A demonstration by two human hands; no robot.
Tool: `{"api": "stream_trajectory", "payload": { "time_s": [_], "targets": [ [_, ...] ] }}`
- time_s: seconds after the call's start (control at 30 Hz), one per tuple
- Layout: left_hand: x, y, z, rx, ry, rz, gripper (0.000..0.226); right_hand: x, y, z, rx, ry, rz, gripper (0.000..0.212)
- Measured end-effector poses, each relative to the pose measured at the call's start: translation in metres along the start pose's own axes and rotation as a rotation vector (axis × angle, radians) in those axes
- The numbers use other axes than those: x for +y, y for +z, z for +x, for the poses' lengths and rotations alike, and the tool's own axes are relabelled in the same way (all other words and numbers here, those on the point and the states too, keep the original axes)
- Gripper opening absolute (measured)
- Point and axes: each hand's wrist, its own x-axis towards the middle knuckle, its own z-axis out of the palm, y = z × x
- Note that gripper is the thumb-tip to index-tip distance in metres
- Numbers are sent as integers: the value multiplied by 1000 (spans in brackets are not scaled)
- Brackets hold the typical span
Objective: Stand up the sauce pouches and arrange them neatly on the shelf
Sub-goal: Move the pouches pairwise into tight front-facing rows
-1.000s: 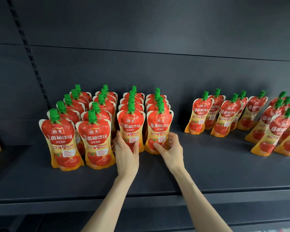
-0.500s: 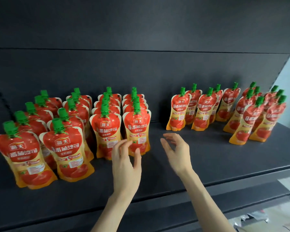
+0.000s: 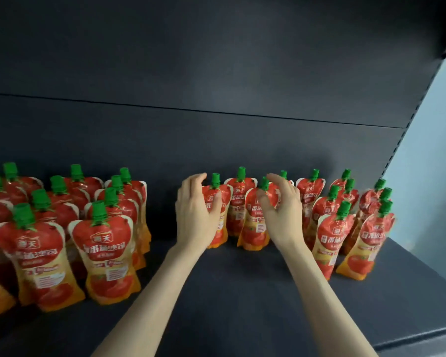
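On the shelf point(image 3: 242, 292) the sauce pouches stood in two lots: a squared-off left block point(image 3: 106, 253) near the front edge, and a looser right cluster point(image 3: 330, 235) running from the back edge toward the right end, several of them leaning.

The left hand point(image 3: 198, 215) was curled narrowly about the end pouch point(image 3: 218, 190) of that cluster, with its thumb across the front. The right hand point(image 3: 281, 215) was curled about the shoulder of the next pouch point(image 3: 254, 222). Blur hid how firm either hold was.

The likely danger was a knock-on fall. These pouches looked soft and top-heavy and stood nearly touching, so dragging either one sideways could tip those behind it. Squeezing high on the body could also buckle a base, leaving that pouch unable to stand.
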Motion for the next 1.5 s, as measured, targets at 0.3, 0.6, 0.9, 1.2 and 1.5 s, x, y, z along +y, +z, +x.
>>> {"api": "stream_trajectory", "payload": {
  "time_s": [0.3,0.6,0.9,1.2,1.5],
  "targets": [
    [-8,41,22,-9,-135,55,35,38,8,35,-173,65,122,38],
    [0,25,0,41,-87,-68,29,40,0,14,-159,48,377,28],
    [-10,33,-69,-146,-469,-359,41,67,12,-41,-353,383,628,45],
    [6,-21,-83,-61,-466,-458,25,27,-4,-54,-301,341,744,22],
    [-7,-128,-124,-79,-447,-540,19,-57,8,-132,-321,346,779,20]
  ]
}}
